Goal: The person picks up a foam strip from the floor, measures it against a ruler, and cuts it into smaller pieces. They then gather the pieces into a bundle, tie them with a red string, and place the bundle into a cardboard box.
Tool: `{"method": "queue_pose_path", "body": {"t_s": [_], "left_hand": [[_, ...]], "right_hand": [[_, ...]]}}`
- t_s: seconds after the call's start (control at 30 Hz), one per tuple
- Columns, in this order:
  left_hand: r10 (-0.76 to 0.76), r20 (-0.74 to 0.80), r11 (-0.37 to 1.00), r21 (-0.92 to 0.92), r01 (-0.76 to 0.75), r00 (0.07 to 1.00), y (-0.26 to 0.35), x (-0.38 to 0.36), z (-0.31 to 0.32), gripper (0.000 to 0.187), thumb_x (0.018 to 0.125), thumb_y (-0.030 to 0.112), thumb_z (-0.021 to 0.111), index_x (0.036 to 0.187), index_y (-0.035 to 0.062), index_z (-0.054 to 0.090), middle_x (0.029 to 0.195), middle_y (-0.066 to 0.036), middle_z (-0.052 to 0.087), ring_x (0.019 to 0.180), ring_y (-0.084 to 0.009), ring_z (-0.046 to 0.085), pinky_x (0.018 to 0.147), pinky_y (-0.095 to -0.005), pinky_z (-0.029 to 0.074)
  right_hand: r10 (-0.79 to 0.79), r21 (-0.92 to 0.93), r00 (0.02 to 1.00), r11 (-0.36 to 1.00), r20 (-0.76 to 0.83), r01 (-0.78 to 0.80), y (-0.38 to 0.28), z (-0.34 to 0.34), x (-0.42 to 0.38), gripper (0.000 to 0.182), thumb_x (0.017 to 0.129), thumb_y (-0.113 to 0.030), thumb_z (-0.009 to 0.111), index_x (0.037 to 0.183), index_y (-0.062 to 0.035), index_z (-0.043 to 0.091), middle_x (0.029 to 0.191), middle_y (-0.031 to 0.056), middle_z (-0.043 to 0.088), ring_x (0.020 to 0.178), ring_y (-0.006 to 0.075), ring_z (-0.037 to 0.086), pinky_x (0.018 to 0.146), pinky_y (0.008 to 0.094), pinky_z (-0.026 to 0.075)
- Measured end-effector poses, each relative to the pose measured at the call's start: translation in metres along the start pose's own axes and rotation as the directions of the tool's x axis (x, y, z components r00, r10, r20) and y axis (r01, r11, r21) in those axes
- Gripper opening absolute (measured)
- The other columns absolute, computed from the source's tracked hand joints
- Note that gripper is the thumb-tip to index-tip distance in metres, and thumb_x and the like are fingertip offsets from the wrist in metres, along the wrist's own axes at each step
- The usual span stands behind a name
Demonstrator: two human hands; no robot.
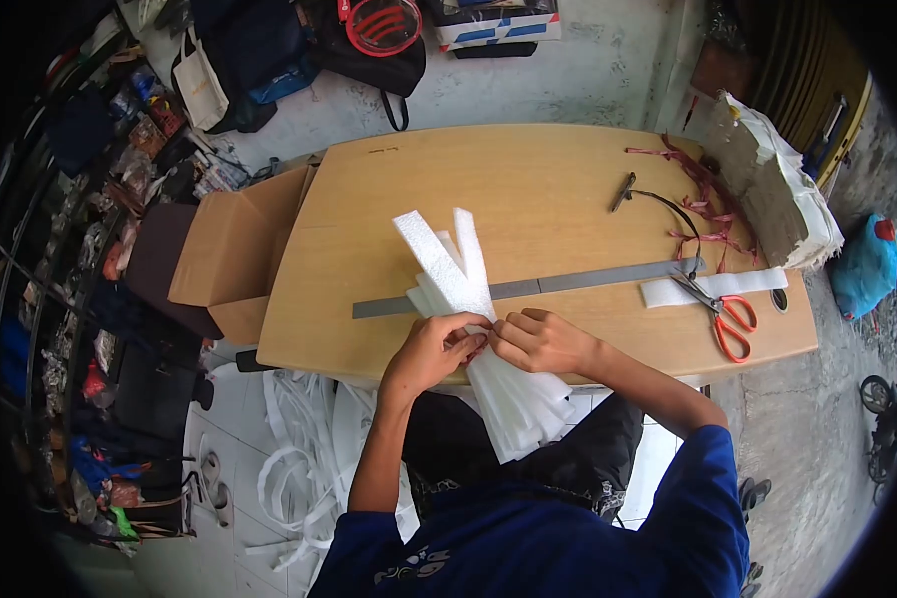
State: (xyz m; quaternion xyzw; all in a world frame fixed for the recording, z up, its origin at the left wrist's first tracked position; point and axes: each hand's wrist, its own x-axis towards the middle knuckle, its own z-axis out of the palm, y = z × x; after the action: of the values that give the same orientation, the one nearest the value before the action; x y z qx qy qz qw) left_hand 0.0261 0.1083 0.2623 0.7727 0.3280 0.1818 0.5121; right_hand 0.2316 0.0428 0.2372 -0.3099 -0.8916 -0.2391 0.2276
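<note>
A bundle of white foam strips [523, 404] is gathered at its middle between my hands, over the table's front edge, its ends fanning out above and below. My left hand [437, 351] is closed on the bundle's left side, fingertips pinched close to my other hand. From the right, my right hand [538, 341] has its fingers curled at the same narrow point of the bundle. Whether a tie runs round the strips there is hidden by the fingers. Behind the bundle a grey metal ruler [588, 279] lies across the table [399, 179].
Orange-handled scissors [733, 329] lie at the right by a single foam strip [747, 284]. Red string [703, 189], a black cord [668, 202] and a white block [772, 179] are behind them. An open cardboard box [224, 249] stands left; loose strips [294, 458] cover the floor.
</note>
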Motion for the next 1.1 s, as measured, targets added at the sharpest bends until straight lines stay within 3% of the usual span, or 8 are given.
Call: {"method": "queue_pose_path", "body": {"t_s": [0.17,0.23,0.4,0.47,0.6,0.77,0.87,1.1], "left_hand": [[0.072,0.093,0.997,0.002,-0.072,0.993,-0.009,0.004,-0.01,0.015,0.09,-0.001,0.062,0.105,-0.0034,0.064,0.073,-0.004,0.064,0.066,-0.0067,0.058,0.06,-0.0232,0.049],[0.131,0.094,0.99,0.031,-0.134,0.987,-0.011,0.007,-0.011,0.015,0.089,0.002,0.063,0.104,-0.0005,0.064,0.071,-0.007,0.066,0.063,-0.0116,0.062,0.06,-0.027,0.049],[0.149,0.102,0.984,0.081,-0.158,0.984,-0.007,0.008,-0.01,0.017,0.088,-0.001,0.063,0.105,-0.0032,0.064,0.076,-0.009,0.065,0.068,-0.0098,0.062,0.064,-0.026,0.051],[0.156,0.092,0.982,0.095,-0.165,0.983,-0.008,0.008,-0.009,0.018,0.087,-0.001,0.064,0.105,-0.0034,0.064,0.077,-0.011,0.065,0.068,-0.011,0.063,0.064,-0.0267,0.052],[0.206,0.075,0.96,0.18,-0.216,0.976,-0.013,0.006,-0.011,0.02,0.085,0.0,0.064,0.105,-0.0036,0.064,0.083,-0.013,0.064,0.07,-0.0149,0.066,0.065,-0.0278,0.053],[0.213,0.073,0.968,0.117,-0.221,0.974,-0.022,0.004,-0.011,0.021,0.085,0.002,0.064,0.105,-0.0027,0.064,0.083,-0.013,0.064,0.071,-0.0153,0.065,0.067,-0.0279,0.052],[0.291,0.028,0.948,0.124,-0.292,0.956,-0.026,0.003,-0.006,0.015,0.085,0.006,0.065,0.099,0.0005,0.064,0.077,-0.013,0.061,0.065,-0.0182,0.062,0.062,-0.0321,0.049],[0.34,-0.083,0.929,0.187,-0.32,0.937,-0.029,-0.004,0.01,0.015,0.089,0.005,0.055,0.101,-0.0005,0.047,0.087,-0.017,0.056,0.078,-0.0328,0.059,0.071,-0.0398,0.048]], "right_hand": [[0.061,0.059,0.998,0.996,-0.024,-0.06,-0.004,-0.002,0.009,0.018,0.07,-0.014,0.062,0.083,-0.0064,0.051,0.08,0.0049,0.054,0.075,0.0173,0.06,0.062,0.0291,0.054],[0.088,0.084,0.996,0.993,-0.008,-0.087,-0.005,0.0,0.009,0.018,0.07,-0.013,0.062,0.082,-0.0058,0.051,0.081,0.0054,0.055,0.074,0.0182,0.061,0.062,0.0296,0.054],[0.119,0.126,0.993,0.985,0.004,-0.119,-0.004,0.0,0.006,0.018,0.069,-0.011,0.062,0.083,-0.0042,0.053,0.083,0.0068,0.057,0.074,0.0199,0.062,0.062,0.0303,0.054],[0.102,0.151,0.994,0.983,0.03,-0.105,-0.002,-0.002,0.006,0.028,0.069,-0.009,0.063,0.094,0.0017,0.058,0.089,0.0096,0.059,0.078,0.0237,0.064,0.066,0.032,0.056],[0.139,0.159,0.99,0.978,-0.036,-0.131,-0.001,0.003,0.002,0.023,0.071,-0.01,0.062,0.092,-0.0012,0.058,0.083,0.0086,0.058,0.075,0.0217,0.063,0.063,0.0315,0.055],[0.362,0.457,0.932,0.833,-0.023,-0.312,-0.003,0.01,0.0,0.019,0.084,-0.013,0.065,0.098,-0.0005,0.062,0.092,0.0109,0.062,0.083,0.0273,0.065,0.07,0.036,0.056],[0.384,0.544,0.923,0.777,-0.013,-0.315,-0.002,0.008,0.004,0.021,0.088,-0.017,0.065,0.1,-0.0001,0.063,0.095,0.0117,0.062,0.085,0.0299,0.064,0.072,0.0378,0.056],[0.374,0.733,0.917,0.584,0.137,-0.348,0.012,-0.003,0.011,0.017,0.087,-0.009,0.066,0.101,0.0004,0.065,0.098,0.0132,0.064,0.087,0.0293,0.065,0.075,0.0382,0.056]]}}
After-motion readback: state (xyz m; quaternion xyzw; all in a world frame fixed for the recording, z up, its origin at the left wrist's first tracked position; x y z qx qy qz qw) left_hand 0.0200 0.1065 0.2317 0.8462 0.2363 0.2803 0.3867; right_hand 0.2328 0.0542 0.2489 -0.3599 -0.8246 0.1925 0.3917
